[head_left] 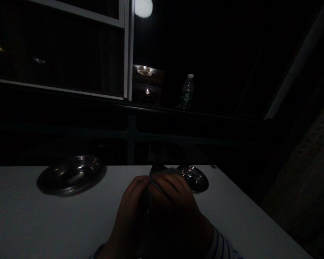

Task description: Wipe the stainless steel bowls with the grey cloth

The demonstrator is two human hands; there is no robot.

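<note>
Left hand (131, 203), right hand (178, 199): backs up, fingers curled, tips close together, gripping grey cloth (175, 170) at 12 o'clock, mostly hidden. Small bowl (196, 178): metal, 1 o'clock, just beyond right hand; interior shows reflections. Large bowl (71, 175): metal, 10 o'clock on table (56, 226); contents too dark to tell. Bottle (187, 94): clear, white-capped, upright, 1 o'clock.

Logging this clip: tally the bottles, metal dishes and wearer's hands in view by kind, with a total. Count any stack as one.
Bottles: 1, the clear bottle
Metal dishes: 2, left dish and right dish
Hands: 2, left hand and right hand
Total: 5
</note>
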